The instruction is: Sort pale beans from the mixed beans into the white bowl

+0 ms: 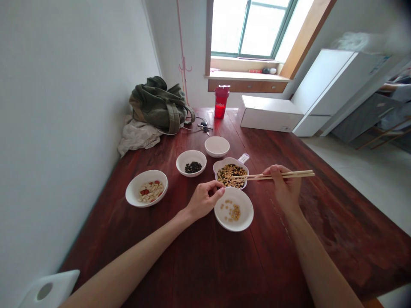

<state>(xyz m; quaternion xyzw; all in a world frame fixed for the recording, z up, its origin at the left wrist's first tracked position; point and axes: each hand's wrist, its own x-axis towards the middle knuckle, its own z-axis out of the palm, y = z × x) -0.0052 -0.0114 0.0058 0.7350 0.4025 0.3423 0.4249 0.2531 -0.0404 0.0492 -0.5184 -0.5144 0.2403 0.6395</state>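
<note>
My right hand (282, 184) grips a pair of wooden chopsticks (297, 173), their tips reaching into the handled white dish (244, 158) of mixed beans (231, 173). Just in front of that dish is a white bowl (242, 220) with a few yellow beans (236, 211). My left hand (207, 197) rests at this bowl's left rim, thumb and index finger pinched at its edge. Black beans (193, 167) lie in another white bowl (183, 158). Farther left, a larger bowl (131, 192) contains pale flat seeds or slices with some red pieces (151, 191).
A white bowl (217, 143) sits behind the dish. Toward the back are a red shaker bottle (220, 102), a white box (269, 113), keys (204, 126) and a green bag (159, 105) on a pale cloth (138, 134). A wall borders the table's left side; a white chair back (61, 282) is at lower left.
</note>
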